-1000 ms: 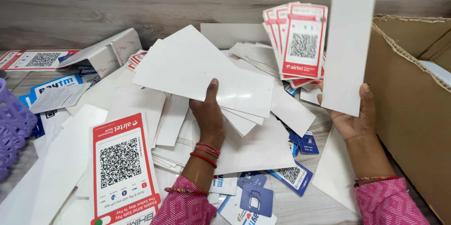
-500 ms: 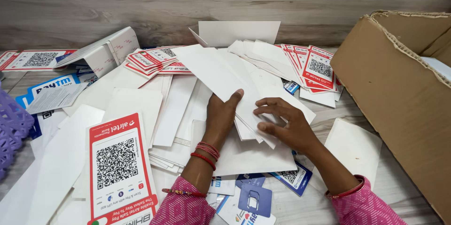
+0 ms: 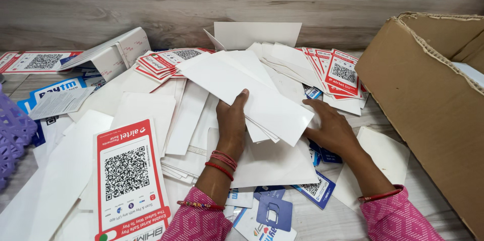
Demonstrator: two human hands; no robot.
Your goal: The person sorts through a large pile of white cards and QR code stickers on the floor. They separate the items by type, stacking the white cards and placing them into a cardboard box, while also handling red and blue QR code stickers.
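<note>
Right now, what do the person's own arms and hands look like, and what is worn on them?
Both arms wear pink sleeves with a lighter geometric pattern. The left hand is bare; its wrist carries red bangles, and a thin beaded band lies at the left sleeve's cuff. The right hand is also bare, with one red bangle just above the right cuff. No rings can be made out.

Fanned stack of blank white cards (image 3: 252,95), centre of the frame

Glossy, rectangular, lying tilted and loosely overlapped, its long edges running from upper left to lower right, raised a little above the paper-strewn surface (image 3: 433,195).
</note>
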